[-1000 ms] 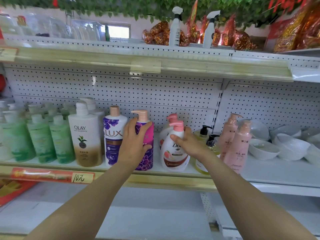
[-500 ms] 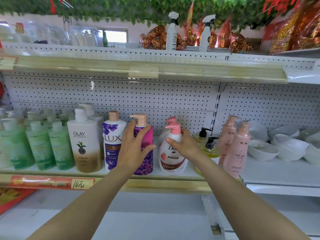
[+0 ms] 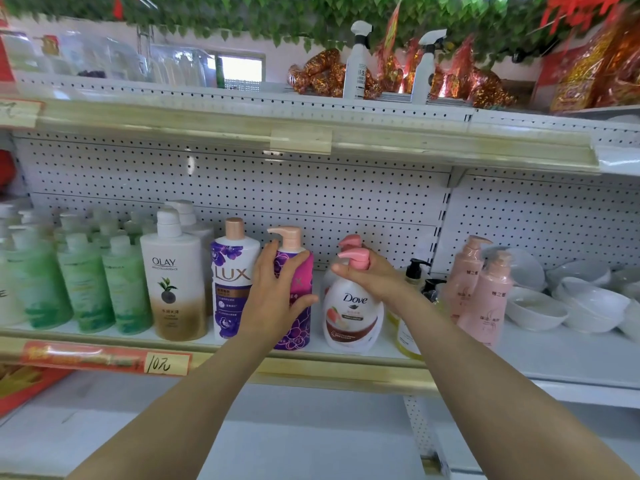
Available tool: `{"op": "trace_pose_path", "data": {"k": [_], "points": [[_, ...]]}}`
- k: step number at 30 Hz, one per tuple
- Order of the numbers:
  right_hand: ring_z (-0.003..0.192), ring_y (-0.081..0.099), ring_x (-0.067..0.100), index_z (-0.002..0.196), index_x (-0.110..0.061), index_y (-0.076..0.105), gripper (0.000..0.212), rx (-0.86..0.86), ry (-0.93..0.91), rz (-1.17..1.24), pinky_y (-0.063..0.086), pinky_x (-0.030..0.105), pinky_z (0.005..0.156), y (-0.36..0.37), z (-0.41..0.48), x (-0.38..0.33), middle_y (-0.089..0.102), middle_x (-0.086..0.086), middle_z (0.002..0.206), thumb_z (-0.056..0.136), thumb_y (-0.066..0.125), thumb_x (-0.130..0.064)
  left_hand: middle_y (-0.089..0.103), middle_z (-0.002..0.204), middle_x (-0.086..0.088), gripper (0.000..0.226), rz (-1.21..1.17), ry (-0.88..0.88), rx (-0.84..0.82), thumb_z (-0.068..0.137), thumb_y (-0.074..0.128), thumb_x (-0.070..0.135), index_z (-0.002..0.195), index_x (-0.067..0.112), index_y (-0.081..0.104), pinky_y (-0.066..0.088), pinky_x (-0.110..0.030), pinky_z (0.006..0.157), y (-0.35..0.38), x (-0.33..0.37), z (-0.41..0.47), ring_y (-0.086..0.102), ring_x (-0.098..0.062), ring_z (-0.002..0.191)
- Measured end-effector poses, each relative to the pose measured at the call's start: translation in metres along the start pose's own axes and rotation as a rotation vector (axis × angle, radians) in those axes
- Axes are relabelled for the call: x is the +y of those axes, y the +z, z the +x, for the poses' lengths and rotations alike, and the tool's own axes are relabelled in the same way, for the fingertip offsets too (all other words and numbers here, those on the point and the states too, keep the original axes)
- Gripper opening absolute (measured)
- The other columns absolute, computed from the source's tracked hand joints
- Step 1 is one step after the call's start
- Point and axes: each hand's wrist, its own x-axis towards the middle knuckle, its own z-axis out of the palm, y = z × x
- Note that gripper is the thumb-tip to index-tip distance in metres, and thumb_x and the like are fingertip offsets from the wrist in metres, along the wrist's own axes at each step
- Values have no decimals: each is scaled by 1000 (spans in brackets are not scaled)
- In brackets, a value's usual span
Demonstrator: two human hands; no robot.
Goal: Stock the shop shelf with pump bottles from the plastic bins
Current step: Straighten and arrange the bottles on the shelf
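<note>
Stocking of the shelf [image 3: 554,356], seen from the head camera. The left hand [image 3: 277,294] is laid against the front of the magenta bottle [image 3: 298,329], with the fingers spread and the thumb pointing past its right edge. The right hand [image 3: 375,277] is curled round the neck of the Dove bottle [image 3: 353,318], just under its pink pump [image 3: 353,258]. Both bottles stand upright near the front lip of the shelf with a narrow gap between them, and the Lux bottle [image 3: 232,282] is set just beside the magenta one. Several hazards may be judged from this. The Dove bottle is held high, so a sideways pull could tip its base or knock it into the second pink-pumped bottle [image 3: 348,241] standing behind it. Product could be dispensed by pressure on the pump head if it is unlocked. The magenta bottle could be driven into the Lux bottle by a push from the spread left hand, and the row toppled. The right forearm passes close over the black-pumped bottles [image 3: 414,268], which could be swept off the lip on withdrawal. Much of those bottles is covered by that forearm, and the magenta bottle's label is covered by the left hand. The plastic bins are not in view, so the stock left to place cannot be judged. The green bottles [image 3: 83,282] at the left are blurred.
</note>
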Motion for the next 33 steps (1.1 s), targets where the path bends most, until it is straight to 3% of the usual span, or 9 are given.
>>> {"op": "trace_pose_path", "data": {"k": [5,7,9,11,13,16,19,25,33], "points": [[105,69,11,120,-17,60,41,82,-129,130,56,26,91,-7,-1,-7,73,-6,110,88,73,-39,7,162,-11,71,-3,2,93,83,57,59,146,33,37,23,-45,118,-2,10,-5,7,-30,151],[97,73,9,129,-12,53,48,134,-106,215,57,19,81,-12,0,-14,77,-3,104,95,62,-45,13,161,-9,69,-40,46,200,86,59,56,146,29,39,23,-37,117,3,23,-10,14,-26,150],[86,70,-6,115,-30,69,30,152,-36,164,49,12,73,-18,4,-24,77,-19,88,100,51,-50,28,155,-2,68,-167,34,179,86,65,52,144,25,41,28,-31,117,10,40,-9,27,-18,145],[89,61,-11,78,-55,75,41,107,31,23,40,19,84,-24,10,-32,67,-38,74,101,42,-59,45,141,6,66,-387,-90,3,84,69,52,139,24,46,40,-29,107,16,57,-3,44,-12,132],[102,58,-5,76,-57,74,40,51,82,-21,37,27,88,-30,17,-31,70,-36,83,99,42,-63,54,135,8,65,-516,-180,-119,82,72,47,138,22,50,42,-27,102,25,66,4,51,-12,126],[115,63,9,102,-36,79,39,-17,90,35,43,30,89,-37,30,-14,74,-18,110,98,47,-59,59,130,4,65,-564,-249,-144,82,75,39,139,21,50,45,-16,92,39,70,8,56,-10,116],[112,66,16,104,-33,78,36,-41,123,108,49,30,86,-37,33,-8,75,-10,111,97,52,-57,60,120,5,63,-587,-299,-136,83,76,36,138,20,50,44,-2,73,50,71,14,59,-8,101],[97,70,11,106,-24,79,28,-53,134,203,55,23,75,-31,41,1,76,-4,111,95,63,-45,58,121,-5,57,-578,-363,-179,83,75,37,134,20,54,49,-40,96,62,66,25,57,-21,109],[86,74,6,92,-30,82,16,-24,128,257,57,21,70,-24,49,13,78,-6,99,90,72,-43,67,106,13,59,-628,-379,-230,70,86,30,114,48,52,55,-22,81,62,53,24,66,-8,96]]}}
